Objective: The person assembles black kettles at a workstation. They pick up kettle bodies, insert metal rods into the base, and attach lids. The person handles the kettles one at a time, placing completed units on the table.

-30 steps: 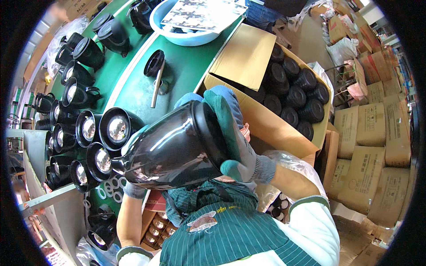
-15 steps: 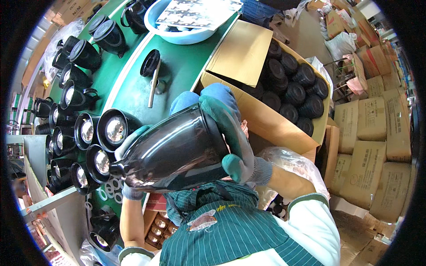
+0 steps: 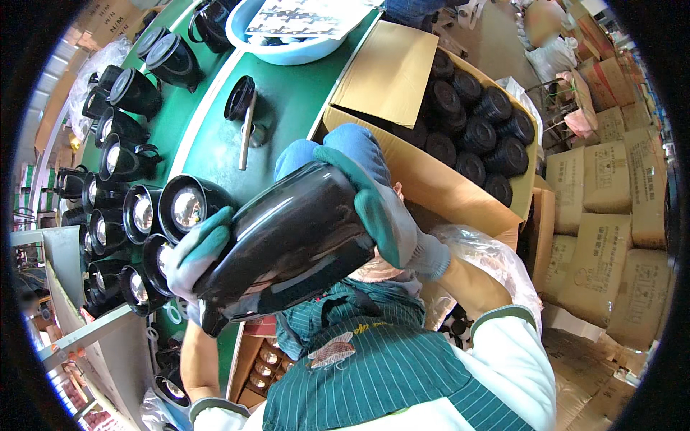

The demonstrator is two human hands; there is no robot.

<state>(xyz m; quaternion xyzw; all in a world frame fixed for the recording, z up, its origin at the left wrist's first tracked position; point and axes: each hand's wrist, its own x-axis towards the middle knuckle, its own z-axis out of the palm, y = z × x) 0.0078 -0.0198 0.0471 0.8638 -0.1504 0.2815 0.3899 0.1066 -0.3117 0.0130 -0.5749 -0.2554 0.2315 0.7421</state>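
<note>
Holding a glossy black jug (image 3: 295, 233) in both gloved hands, in front of the green apron (image 3: 374, 359) and close to the jeans (image 3: 359, 147). Gripping its wide end firmly with the right hand (image 3: 394, 224), with thumb and fingers spread around it. Clasping the narrow end from its left side with the left hand (image 3: 198, 260), with fingers together along the shell; cannot make out the thumb. Pointing that narrow end toward the lower left. Sitting beside the green counter (image 3: 208, 154), with a cluster of other jugs (image 3: 188, 207) with silvery insides near the left hand, a stick (image 3: 246, 136) at a black ring (image 3: 238, 98) farther off, and a blue bowl (image 3: 287, 54) under a printed sheet (image 3: 302, 18) near the far end. Having an open carton (image 3: 438, 172) of round black parts (image 3: 478, 136) to the right, with stacked boxes (image 3: 600, 244) well beyond.
</note>
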